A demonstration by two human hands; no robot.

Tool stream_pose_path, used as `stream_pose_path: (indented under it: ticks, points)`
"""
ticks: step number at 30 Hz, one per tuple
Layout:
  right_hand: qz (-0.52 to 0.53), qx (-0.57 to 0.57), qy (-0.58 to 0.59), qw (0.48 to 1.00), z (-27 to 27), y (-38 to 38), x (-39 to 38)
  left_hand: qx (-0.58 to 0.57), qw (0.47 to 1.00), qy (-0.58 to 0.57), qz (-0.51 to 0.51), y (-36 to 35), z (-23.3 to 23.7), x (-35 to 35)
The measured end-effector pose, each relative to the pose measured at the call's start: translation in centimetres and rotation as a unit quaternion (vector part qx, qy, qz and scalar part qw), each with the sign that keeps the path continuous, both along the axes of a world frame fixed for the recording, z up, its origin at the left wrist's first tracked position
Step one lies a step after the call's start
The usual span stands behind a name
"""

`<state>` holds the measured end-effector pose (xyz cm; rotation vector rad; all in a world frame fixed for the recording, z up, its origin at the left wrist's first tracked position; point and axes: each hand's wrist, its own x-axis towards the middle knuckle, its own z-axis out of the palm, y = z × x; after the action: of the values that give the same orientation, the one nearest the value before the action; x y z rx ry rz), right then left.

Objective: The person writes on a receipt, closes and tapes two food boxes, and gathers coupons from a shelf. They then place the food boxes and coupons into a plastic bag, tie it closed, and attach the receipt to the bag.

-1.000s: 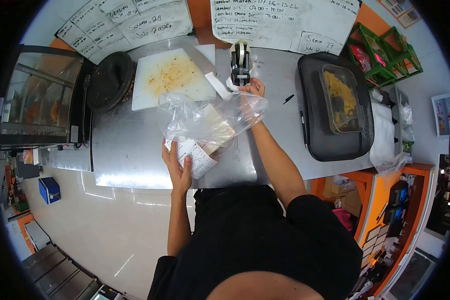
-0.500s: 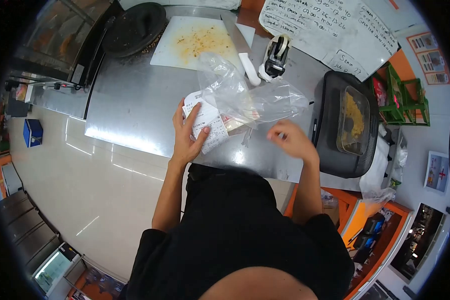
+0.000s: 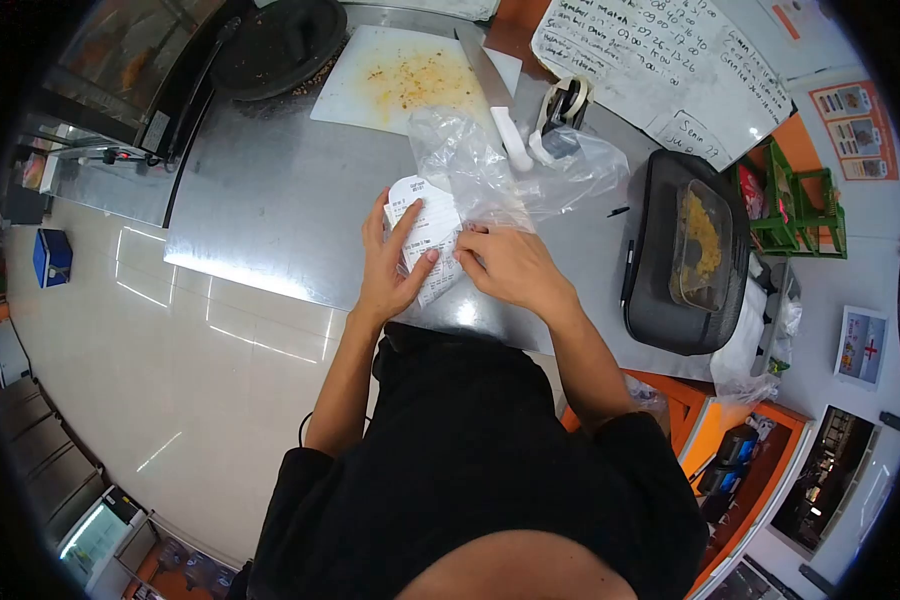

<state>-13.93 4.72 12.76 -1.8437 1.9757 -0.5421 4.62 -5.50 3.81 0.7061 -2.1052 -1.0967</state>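
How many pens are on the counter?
2. A short black pen lies right of the clear plastic bag; a longer black pen left of the black tray. Others may be hidden.

Left hand (image 3: pixel 390 268) flat with fingers spread, right hand (image 3: pixel 510 268) palm-down just beside it, fingertips curled.

A single camera is sitting on the person's head, looking forward and steeply down through a fisheye lens whose dark round border is cutting off the corners. It is hanging close above the person's black shirt (image 3: pixel 490 470), which is filling the lower half. It is facing the near edge of the steel surface (image 3: pixel 270 200), where the left hand (image 3: pixel 390 275) and right hand (image 3: pixel 510 265) are lying at centre. The far edge with the cutting board (image 3: pixel 410 80) is curving along the top, and the tiled floor (image 3: pixel 170 380) is showing at left.
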Motion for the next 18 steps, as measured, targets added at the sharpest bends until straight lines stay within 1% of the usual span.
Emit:
stream_pose_path:
  ticks: [4, 7, 9, 11, 13, 14, 16, 17, 18]
  points:
    - [-0.024, 0.001, 0.027, 0.999, -0.6, -0.3, 0.4, 0.006, 1.000, -0.005, 0.003, 0.1, 0.0, 0.0]
    - [-0.045, 0.005, 0.032, 0.998, -0.7, -0.5, 0.6, 0.025, 0.999, -0.013, 0.015, 0.5, 1.2, -0.3]
    - [-0.066, 0.008, 0.041, 0.997, -0.5, -0.5, 1.0, 0.019, 0.998, -0.041, 0.054, 0.9, 1.7, -0.8]
    - [-0.087, 0.011, 0.051, 0.995, 0.1, -0.5, 0.9, 0.025, 0.997, -0.053, 0.040, 0.6, 1.5, -0.2]
    - [-0.133, 0.044, 0.055, 0.989, 0.9, -0.6, 0.3, 0.028, 0.997, -0.067, 0.026, 0.6, 1.5, -0.2]
    - [-0.135, 0.045, 0.053, 0.988, 1.0, -0.6, -0.1, 0.028, 0.996, -0.074, 0.029, 0.7, 1.7, -0.2]
    - [-0.214, 0.131, 0.035, 0.967, 1.0, -0.5, -1.7, 0.026, 0.996, -0.082, 0.030, 0.8, 1.6, -0.3]
    - [-0.216, 0.132, 0.033, 0.967, -0.9, 0.3, -2.9, 0.037, 0.996, -0.077, 0.031, 0.8, 1.4, -0.3]
    - [-0.153, 0.014, 0.094, 0.984, -4.5, 1.7, -4.3, 0.047, 0.996, -0.072, 0.032, 0.8, 1.3, -0.3]
